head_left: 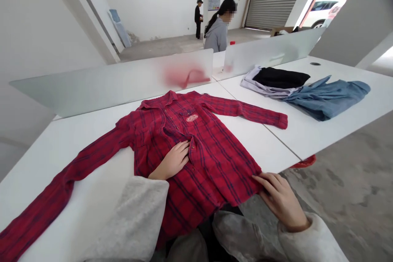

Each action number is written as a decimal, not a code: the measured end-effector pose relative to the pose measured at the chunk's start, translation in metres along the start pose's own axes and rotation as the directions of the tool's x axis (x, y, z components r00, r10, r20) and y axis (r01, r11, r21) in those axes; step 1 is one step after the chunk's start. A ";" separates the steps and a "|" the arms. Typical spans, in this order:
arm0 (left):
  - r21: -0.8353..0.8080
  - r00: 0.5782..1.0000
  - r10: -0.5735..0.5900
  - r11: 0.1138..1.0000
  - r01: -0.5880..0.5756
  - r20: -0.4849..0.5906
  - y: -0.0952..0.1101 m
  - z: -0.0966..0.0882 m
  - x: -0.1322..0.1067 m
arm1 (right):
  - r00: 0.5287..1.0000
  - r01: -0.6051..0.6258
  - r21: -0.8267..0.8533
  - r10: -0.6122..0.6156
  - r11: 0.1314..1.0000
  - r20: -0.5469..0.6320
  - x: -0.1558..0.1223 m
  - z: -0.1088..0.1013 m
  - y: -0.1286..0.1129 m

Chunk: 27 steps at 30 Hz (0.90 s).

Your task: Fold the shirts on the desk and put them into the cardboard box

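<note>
A red and navy plaid button-up shirt [221,147] lies spread face up on the white table, its sleeves reaching out to both sides. Its lower hem hangs over the front edge. My left hand [175,159] rests on the shirt front, fingers stretched toward the button placket [193,151]; the fingertips touch the placket's edge and the thumb is hidden. At the lower right hem corner, my right hand [278,196] pinches the fabric between thumb and fingers, just past the table edge.
Folded black and light clothing [281,77] and a blue garment [331,96] lie at the right on the white table [288,147]. Frosted dividers [123,82] run along the back. A person in grey [217,35] is beyond them; another person [198,18] stands farther off.
</note>
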<state>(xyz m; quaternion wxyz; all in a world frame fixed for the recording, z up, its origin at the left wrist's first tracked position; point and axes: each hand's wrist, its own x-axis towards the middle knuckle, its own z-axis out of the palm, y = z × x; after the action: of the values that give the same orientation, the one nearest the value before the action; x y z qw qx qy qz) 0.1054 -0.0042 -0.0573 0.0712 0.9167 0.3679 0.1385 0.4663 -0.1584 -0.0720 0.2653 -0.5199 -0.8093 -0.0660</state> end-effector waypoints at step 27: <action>-0.191 0.997 -0.048 0.981 0.037 -0.053 0.025 -0.012 0.004 | 0.972 -0.160 0.005 0.158 0.987 -0.172 0.000 -0.005 0.014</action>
<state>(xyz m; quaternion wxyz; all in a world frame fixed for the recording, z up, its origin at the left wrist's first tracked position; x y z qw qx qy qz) 0.1205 -0.0190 -0.0388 0.1507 0.8933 0.3745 0.1975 0.4804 -0.1540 -0.0705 0.3364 -0.5764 -0.7388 -0.0929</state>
